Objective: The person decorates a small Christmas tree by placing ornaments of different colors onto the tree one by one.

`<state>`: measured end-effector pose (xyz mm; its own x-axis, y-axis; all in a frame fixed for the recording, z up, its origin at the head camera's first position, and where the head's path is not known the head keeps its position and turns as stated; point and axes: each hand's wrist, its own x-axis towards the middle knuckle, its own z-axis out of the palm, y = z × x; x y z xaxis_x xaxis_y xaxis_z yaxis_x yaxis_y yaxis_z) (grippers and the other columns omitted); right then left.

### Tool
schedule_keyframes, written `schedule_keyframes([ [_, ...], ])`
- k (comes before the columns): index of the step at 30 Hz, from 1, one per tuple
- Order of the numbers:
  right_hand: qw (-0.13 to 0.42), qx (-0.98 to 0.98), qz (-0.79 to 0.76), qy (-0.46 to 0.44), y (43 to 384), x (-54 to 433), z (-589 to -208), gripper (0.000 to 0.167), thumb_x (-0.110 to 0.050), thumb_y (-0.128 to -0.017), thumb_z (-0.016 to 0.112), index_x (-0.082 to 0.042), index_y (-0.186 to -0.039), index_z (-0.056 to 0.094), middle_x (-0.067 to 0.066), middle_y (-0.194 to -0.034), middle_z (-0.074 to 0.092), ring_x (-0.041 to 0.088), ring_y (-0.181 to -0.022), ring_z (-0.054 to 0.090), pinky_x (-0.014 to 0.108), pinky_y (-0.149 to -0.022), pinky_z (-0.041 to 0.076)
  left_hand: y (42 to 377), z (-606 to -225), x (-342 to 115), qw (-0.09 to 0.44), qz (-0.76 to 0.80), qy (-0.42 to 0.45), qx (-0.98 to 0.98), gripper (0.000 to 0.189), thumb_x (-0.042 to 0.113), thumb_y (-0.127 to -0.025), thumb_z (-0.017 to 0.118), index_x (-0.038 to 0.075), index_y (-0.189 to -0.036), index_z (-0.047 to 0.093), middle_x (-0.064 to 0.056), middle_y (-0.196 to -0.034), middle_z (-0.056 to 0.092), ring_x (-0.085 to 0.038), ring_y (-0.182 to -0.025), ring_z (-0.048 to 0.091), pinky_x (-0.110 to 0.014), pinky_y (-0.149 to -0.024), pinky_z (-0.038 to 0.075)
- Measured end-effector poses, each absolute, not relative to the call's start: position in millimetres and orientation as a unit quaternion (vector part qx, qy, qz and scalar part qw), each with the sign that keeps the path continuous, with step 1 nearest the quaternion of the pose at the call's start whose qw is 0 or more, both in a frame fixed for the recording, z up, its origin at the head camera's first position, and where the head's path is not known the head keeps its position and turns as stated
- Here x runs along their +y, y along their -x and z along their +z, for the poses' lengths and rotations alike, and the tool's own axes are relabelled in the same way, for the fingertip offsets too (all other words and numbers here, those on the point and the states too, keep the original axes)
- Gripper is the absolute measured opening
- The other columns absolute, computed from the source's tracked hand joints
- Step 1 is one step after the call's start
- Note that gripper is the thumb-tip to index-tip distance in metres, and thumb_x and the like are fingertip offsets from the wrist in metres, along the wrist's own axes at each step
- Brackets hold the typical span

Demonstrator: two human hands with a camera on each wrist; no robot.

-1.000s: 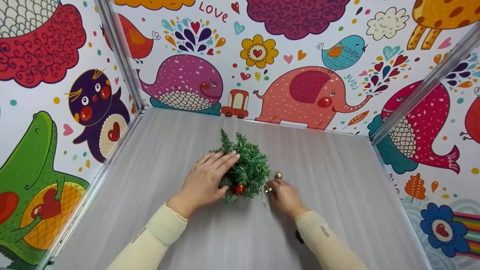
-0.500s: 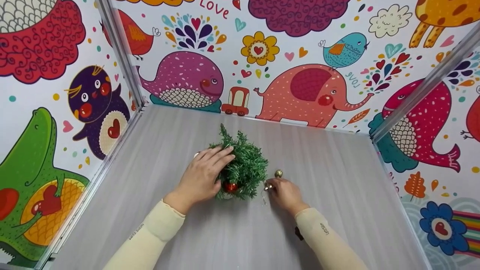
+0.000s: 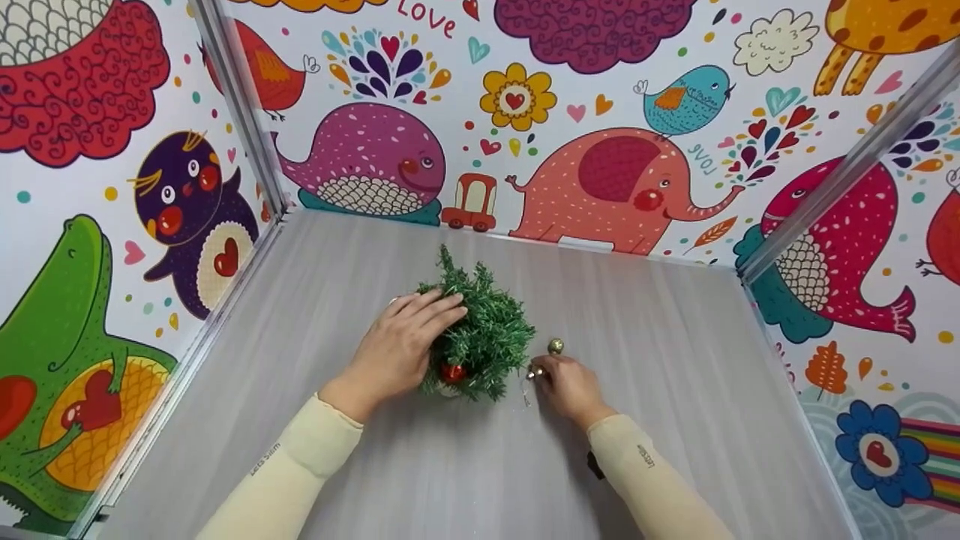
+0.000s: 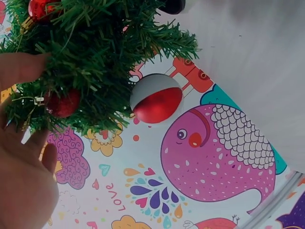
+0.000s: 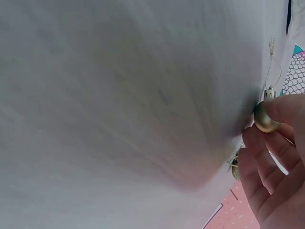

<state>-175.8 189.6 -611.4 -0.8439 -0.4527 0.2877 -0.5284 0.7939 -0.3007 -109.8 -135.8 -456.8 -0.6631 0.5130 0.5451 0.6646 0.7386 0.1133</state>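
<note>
A small artificial Christmas tree [image 3: 484, 330] is on the table. My left hand [image 3: 397, 341] rests along its left side, fingers nearly straight over the branches. Red baubles hang among the needles: one red bauble [image 3: 453, 372] faces me in the head view, and another red bauble [image 4: 64, 103] lies close to my fingers in the left wrist view. A white-and-red bauble [image 4: 157, 98] also shows there. Right of the tree, my right hand [image 3: 571, 386] pinches a small gold bauble [image 5: 267, 118] between thumb and fingers. Its thin hanging loop [image 5: 272, 64] dangles free.
A second gold bauble [image 3: 556, 346] lies on the table just beyond my right hand. The grey table [image 3: 652, 322] is bordered by brightly printed walls [image 3: 480, 150] at the back and both sides. Metal posts [image 3: 244, 105] stand at the corners.
The tree has shifted slightly left and turned, carrying its red front bauble leftward. My left hand has moved a little left with it. The right hand stays almost in place with the gold bauble.
</note>
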Motion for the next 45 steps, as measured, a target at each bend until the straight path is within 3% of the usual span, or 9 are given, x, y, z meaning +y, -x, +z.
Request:
schedule_keyframes([
  [20,0.096,-0.940,0.202,-0.259,180.7,187.7,-607.3,0.020,-0.011,-0.089,0.074,-0.014,-0.109,0.075,0.001,-0.103,0.072,0.023,-0.091,0.070,0.044,-0.077,0.056,114.9,-450.1,-145.7,0.229,-0.128,0.339,-0.903,0.080,-0.018,-0.071,0.062,0.011,-0.144,0.052,-0.005,-0.152,0.045,-0.028,-0.141,0.038,-0.047,-0.115,0.028],
  [29,0.121,-0.938,0.185,-0.269,179.2,188.5,-611.8,0.020,-0.009,-0.087,0.075,-0.012,-0.106,0.075,0.003,-0.100,0.073,0.024,-0.087,0.070,0.044,-0.073,0.057,113.0,-450.5,-146.3,0.222,-0.120,0.338,-0.907,0.080,-0.016,-0.071,0.065,0.012,-0.145,0.052,-0.005,-0.151,0.046,-0.027,-0.141,0.038,-0.047,-0.115,0.029],
  [45,0.104,-0.941,0.190,-0.260,175.9,190.4,-612.6,0.022,-0.012,-0.086,0.076,-0.014,-0.107,0.074,0.000,-0.103,0.072,0.023,-0.090,0.070,0.043,-0.077,0.056,108.7,-448.9,-143.7,0.216,-0.114,0.330,-0.912,0.077,-0.013,-0.072,0.066,0.011,-0.144,0.053,-0.006,-0.151,0.046,-0.028,-0.140,0.040,-0.047,-0.115,0.028],
])
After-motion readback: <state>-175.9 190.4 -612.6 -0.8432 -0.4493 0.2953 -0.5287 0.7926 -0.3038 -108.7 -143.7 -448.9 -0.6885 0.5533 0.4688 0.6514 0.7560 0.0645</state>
